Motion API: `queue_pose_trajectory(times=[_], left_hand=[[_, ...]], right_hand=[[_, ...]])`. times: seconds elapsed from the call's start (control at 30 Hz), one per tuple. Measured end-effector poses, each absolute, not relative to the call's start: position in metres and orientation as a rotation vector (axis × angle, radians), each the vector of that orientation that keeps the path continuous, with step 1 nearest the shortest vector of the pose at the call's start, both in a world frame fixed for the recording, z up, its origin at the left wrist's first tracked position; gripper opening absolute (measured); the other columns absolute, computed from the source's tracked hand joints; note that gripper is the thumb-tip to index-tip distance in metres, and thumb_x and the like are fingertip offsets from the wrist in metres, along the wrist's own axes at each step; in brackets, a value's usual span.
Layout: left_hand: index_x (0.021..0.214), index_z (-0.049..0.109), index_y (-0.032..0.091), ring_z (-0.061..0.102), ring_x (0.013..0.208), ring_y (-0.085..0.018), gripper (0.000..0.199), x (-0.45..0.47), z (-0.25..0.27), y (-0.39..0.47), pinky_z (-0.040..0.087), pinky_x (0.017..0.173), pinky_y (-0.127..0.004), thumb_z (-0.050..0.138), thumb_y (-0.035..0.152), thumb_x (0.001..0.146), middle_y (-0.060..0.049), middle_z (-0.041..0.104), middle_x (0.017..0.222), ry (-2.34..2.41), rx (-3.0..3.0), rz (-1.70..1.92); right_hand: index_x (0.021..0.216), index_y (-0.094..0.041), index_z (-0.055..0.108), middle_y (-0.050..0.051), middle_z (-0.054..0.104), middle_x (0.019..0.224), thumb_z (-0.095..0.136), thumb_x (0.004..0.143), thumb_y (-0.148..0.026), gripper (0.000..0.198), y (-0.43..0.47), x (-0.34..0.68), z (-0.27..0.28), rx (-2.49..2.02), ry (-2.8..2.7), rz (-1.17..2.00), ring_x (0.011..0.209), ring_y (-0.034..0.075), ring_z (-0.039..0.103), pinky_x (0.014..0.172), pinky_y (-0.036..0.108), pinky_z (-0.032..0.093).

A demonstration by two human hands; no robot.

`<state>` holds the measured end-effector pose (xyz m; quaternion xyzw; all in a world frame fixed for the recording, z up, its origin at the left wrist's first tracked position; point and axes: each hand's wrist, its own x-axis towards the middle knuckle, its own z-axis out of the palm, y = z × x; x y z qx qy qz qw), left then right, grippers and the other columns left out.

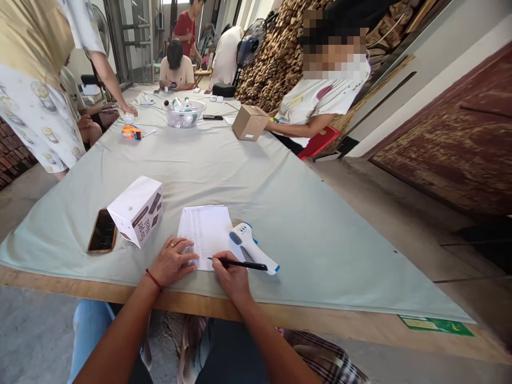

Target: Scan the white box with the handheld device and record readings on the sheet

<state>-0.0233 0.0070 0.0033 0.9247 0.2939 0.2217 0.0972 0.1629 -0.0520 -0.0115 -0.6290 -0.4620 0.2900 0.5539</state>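
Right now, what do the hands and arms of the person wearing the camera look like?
The left hand is ungloved, with a gold-toned ring and a thin red cord around the wrist. The right hand is also ungloved, showing no ring or bracelet. No sleeve covers either forearm.

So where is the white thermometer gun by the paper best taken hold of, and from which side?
Probably the slim handle of the thermometer gun, from the person's right: it slants that way, away from the paper, while the right hand and the black pen crowd its left side.
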Motion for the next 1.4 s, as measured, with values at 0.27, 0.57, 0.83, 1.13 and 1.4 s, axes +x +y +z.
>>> queue_pose_trajectory(times=[0.27,0.57,0.83,1.13,1.4], left_hand=[[0.105,0.070,0.027,0.049,0.121,-0.024,0.024,-0.023,0.002,0.007,0.036,0.106,-0.044,0.061,0.039,0.087,-0.006,0.060,0.124,0.863,2.742,0.686],[0.105,0.070,0.026,0.048,0.121,-0.024,0.024,-0.023,0.002,0.007,0.037,0.105,-0.044,0.062,0.038,0.087,-0.006,0.060,0.124,0.848,2.744,0.693],[0.105,0.070,0.027,0.048,0.122,-0.024,0.024,-0.023,0.001,0.007,0.037,0.106,-0.044,0.062,0.039,0.087,-0.006,0.060,0.124,0.858,2.742,0.682],[0.104,0.070,0.027,0.050,0.121,-0.024,0.025,-0.024,0.001,0.008,0.036,0.106,-0.044,0.062,0.042,0.086,-0.006,0.060,0.125,0.864,2.727,0.694],[0.101,0.071,0.027,0.050,0.120,-0.024,0.027,-0.023,-0.001,0.010,0.036,0.106,-0.043,0.068,0.044,0.081,-0.005,0.062,0.123,0.877,2.686,0.672]], right_hand=[[0.065,-0.021,0.058,-0.001,0.060,0.058,0.056,0.068,-0.039,0.018,-0.052,0.163,-0.014,-1.514,-1.100,0.696,0.058,0.017,0.053,0.059,0.030,0.044],[0.067,-0.022,0.059,0.000,0.061,0.060,0.055,0.070,-0.043,0.022,-0.053,0.164,-0.018,-1.571,-1.148,0.666,0.061,0.018,0.054,0.063,0.031,0.044],[0.066,-0.022,0.058,-0.001,0.059,0.058,0.053,0.071,-0.042,0.022,-0.052,0.164,-0.018,-1.569,-1.185,0.659,0.057,0.017,0.053,0.059,0.030,0.043],[0.068,-0.021,0.058,-0.001,0.059,0.060,0.053,0.076,-0.035,0.017,-0.053,0.165,-0.016,-1.473,-1.230,0.520,0.057,0.016,0.053,0.056,0.028,0.046],[0.108,-0.021,0.064,0.008,0.064,0.103,0.038,0.092,-0.019,0.031,-0.031,0.211,-0.009,-1.422,-1.765,-0.007,0.097,0.022,0.060,0.083,0.035,0.049]])
